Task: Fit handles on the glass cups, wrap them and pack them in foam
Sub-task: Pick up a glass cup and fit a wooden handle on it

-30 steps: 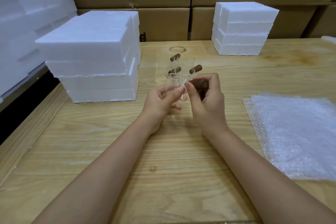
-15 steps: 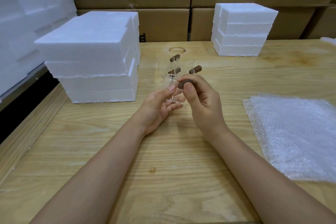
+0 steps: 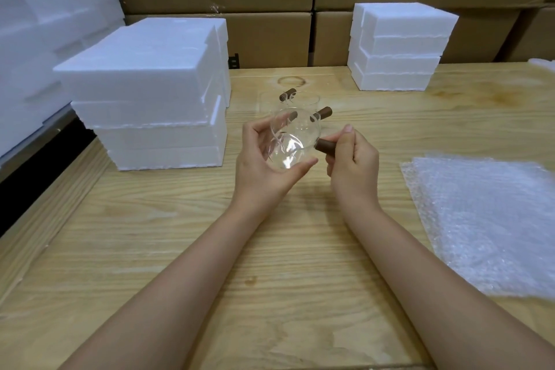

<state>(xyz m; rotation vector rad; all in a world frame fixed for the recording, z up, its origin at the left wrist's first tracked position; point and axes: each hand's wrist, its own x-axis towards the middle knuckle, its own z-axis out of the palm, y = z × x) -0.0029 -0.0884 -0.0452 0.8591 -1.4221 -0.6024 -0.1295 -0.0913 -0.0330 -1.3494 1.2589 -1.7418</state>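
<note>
Glass cup (image 3: 292, 141) is held above the wooden table (image 3: 270, 249) in the curled fingers of the left hand (image 3: 264, 165), while the right hand (image 3: 353, 165) pinches the brown handle (image 3: 325, 147) at its side

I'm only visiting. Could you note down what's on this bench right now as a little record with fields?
Left hand: holds a clear round glass cup, tilted
Right hand: fingers grip a short brown wooden handle at the cup's side
Behind: more clear cups with brown handles, count unclear
Left: tall stack of white foam slabs
Far right: smaller stack of white foam blocks
Near right: clear bubble wrap sheets, flat
Surface: pale wooden table
Backdrop: brown cardboard boxes
</note>
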